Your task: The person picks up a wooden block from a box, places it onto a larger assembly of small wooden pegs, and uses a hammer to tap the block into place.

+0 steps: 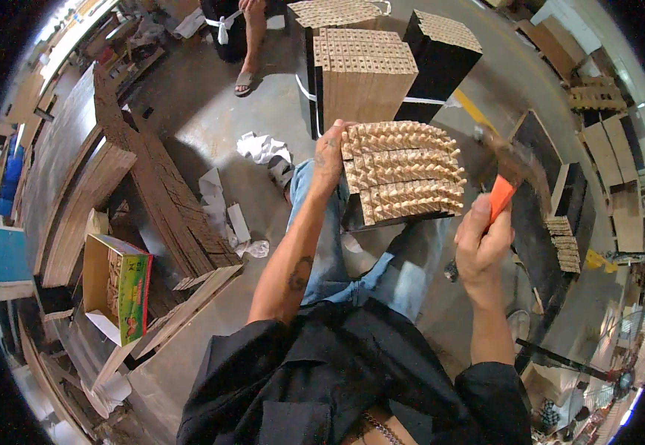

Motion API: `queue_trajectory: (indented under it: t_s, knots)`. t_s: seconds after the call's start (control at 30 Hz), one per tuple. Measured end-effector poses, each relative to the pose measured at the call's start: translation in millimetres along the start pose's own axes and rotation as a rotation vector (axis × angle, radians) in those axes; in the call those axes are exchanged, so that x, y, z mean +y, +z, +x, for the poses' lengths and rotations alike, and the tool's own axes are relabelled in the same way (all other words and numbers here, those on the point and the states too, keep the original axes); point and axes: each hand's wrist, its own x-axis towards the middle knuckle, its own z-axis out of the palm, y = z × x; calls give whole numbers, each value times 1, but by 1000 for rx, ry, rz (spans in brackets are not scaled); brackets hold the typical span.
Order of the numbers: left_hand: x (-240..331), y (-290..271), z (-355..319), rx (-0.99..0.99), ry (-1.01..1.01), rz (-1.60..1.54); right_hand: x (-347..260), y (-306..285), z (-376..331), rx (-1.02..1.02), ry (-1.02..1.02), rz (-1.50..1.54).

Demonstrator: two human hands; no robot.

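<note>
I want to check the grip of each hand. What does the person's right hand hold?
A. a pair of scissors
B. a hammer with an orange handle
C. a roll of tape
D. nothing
B: the right hand is closed around the orange handle of a hammer, raised beside the bundle of wooden pieces.

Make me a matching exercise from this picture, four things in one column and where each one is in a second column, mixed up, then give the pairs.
Things:
1. left hand
2. right hand
3. green box
4. crumpled paper

Places:
A. open, on the floor at the person's left
B. gripping the orange handle of a hammer
C. on the concrete floor left of the left hand
D. on the left edge of a bundle of wooden pieces

Pairs: 1-D, 2-B, 3-A, 4-C
</note>
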Motion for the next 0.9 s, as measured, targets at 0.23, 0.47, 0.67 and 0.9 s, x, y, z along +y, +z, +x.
queue_trajectory:
  t_s: [0.23, 0.47, 0.67, 0.9]
  knots:
    - [19, 3, -13, 5, -1, 54, 9, -5, 9, -279, 50, -187]
    - [8, -2, -6, 33, -33, 25, 39, 17, -2, -322, 62, -310]
    - [25, 5, -14, 23, 10, 74, 5, 0, 22, 41, 28, -16]
    - [16, 3, -12, 21, -55, 6, 32, 8, 37, -344, -15, -255]
